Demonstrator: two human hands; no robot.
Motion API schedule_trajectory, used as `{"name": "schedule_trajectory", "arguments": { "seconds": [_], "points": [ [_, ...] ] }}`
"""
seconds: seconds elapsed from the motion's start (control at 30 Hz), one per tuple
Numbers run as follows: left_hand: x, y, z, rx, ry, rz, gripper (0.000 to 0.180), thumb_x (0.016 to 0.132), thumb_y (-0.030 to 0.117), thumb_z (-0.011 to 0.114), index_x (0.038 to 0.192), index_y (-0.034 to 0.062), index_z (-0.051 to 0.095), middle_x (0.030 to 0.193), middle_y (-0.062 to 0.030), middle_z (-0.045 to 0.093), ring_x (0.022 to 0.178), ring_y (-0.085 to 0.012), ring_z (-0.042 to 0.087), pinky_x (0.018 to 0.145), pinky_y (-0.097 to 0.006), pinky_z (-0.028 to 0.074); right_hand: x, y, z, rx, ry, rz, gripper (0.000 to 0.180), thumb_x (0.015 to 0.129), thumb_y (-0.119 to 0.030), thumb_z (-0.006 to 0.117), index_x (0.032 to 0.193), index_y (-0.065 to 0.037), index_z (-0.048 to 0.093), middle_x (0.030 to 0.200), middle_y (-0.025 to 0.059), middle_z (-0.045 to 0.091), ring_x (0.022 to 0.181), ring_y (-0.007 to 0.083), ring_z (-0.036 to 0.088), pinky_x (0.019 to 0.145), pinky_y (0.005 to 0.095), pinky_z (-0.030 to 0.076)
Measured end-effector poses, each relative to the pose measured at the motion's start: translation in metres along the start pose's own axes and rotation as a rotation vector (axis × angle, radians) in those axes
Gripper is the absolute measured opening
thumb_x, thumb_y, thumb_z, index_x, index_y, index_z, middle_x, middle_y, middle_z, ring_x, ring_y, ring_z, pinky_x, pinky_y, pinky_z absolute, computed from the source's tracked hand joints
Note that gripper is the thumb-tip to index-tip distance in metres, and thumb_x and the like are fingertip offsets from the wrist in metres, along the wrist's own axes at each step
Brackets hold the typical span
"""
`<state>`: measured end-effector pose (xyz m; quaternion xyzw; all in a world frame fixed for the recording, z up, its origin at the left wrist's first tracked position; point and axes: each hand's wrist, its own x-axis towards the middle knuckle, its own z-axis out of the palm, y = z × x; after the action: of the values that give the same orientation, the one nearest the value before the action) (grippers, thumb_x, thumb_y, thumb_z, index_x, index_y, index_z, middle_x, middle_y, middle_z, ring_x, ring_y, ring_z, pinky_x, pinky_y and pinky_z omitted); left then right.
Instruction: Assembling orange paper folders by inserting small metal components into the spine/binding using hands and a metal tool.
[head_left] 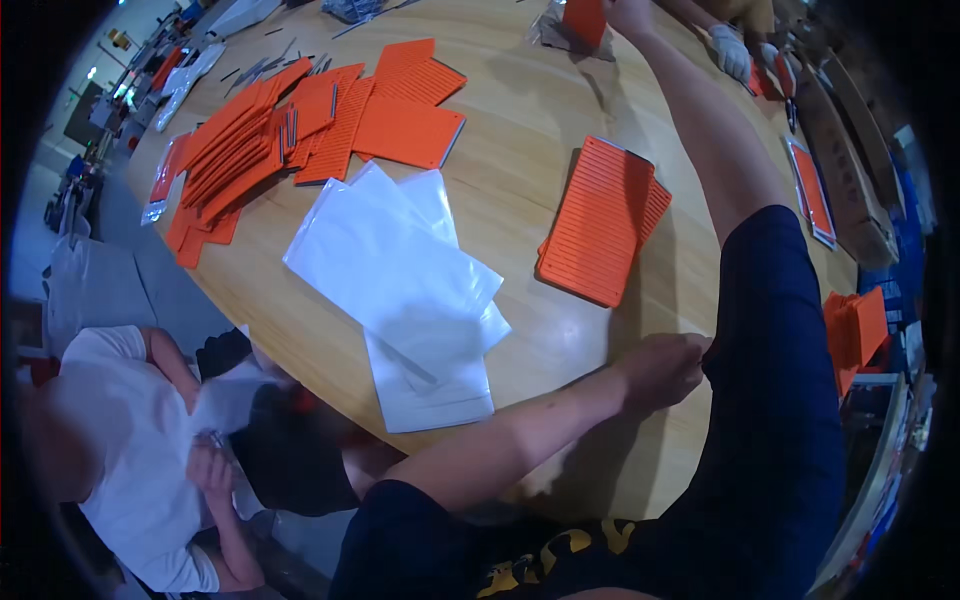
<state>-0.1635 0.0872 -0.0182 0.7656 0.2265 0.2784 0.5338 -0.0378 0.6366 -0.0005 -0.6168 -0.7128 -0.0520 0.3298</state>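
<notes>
That jumbled orange pile (335, 130) could slide onto the bags (390, 260) if bumped. The orange panel (584, 20) on the table's (515, 110) far side, by the right hand (628, 15), might drop if loosely held; can't tell how closed that grip or the left hand's (662, 372) is, or on what.

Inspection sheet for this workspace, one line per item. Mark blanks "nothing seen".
Surface: wood-grain table, curved edge at lower left.
Job's things: overlapping orange panels near centre; fanned white sleeves left of them; larger orange pile at upper left.
Clutter: thin dark strips scattered behind the pile.
Grippers: bare hands; left hand curled near the panels, contents hidden; right hand cut by the top edge, beside an orange piece, grip unclear.
Cables: nothing seen.
Surroundings: person in white shirt, lower left; gloved hand, upper right; cardboard box, right.
</notes>
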Motion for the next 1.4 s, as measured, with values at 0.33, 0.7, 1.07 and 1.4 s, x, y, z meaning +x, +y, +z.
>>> {"name": "schedule_trajectory", "arguments": {
  "seconds": [0.33, 0.7, 1.07, 1.4],
  "points": [
    [0.001, -0.012, 0.002, -0.063, 0.058, 0.021, 0.018, 0.093, 0.009, 0.050, 0.104, 0.0016, 0.063, 0.091, -0.0161, 0.069, 0.079, -0.0351, 0.065, 0.072, -0.043, 0.050, -0.078, -0.059, -0.098, 0.185, 0.057, 0.158, 0.028, 0.091, -0.019, 0.064, 0.112, 0.001, 0.066, 0.099, 0.0142, 0.071, 0.083, 0.0289, 0.067, 0.075, 0.0383, 0.057],
    [0.011, -0.008, 0.009, -0.365, 0.359, 0.090, 0.046, 0.102, 0.034, 0.056, 0.135, 0.0022, 0.048, 0.118, -0.0119, 0.063, 0.093, -0.0219, 0.065, 0.081, -0.035, 0.052, -0.383, -0.091, -0.271, 2.034, 0.108, 0.735, 0.025, 0.097, -0.015, 0.070, 0.114, 0.002, 0.063, 0.102, 0.0103, 0.067, 0.094, 0.0204, 0.067, 0.092, 0.0313, 0.060],
    [0.003, 0.020, -0.004, -1.123, 0.523, -0.036, 0.036, 0.105, 0.034, 0.055, 0.126, 0.0051, 0.058, 0.114, -0.0079, 0.067, 0.100, -0.0160, 0.066, 0.087, -0.031, 0.055, -0.552, -0.125, -0.337, 1.198, -0.280, 0.581, 0.026, 0.093, -0.013, 0.071, 0.117, -0.003, 0.066, 0.104, 0.0072, 0.069, 0.083, 0.0213, 0.065, 0.073, 0.0310, 0.055],
    [0.002, 0.012, -0.033, -1.174, 0.422, -0.131, 0.034, 0.104, 0.029, 0.058, 0.126, 0.0041, 0.058, 0.116, -0.0077, 0.068, 0.097, -0.0156, 0.068, 0.080, -0.029, 0.056, -0.587, 0.008, -0.391, -0.071, 0.137, 0.049, 0.028, 0.089, -0.011, 0.070, 0.114, 0.001, 0.069, 0.100, 0.0138, 0.069, 0.080, 0.0257, 0.064, 0.072, 0.0351, 0.053]
  ]
}}
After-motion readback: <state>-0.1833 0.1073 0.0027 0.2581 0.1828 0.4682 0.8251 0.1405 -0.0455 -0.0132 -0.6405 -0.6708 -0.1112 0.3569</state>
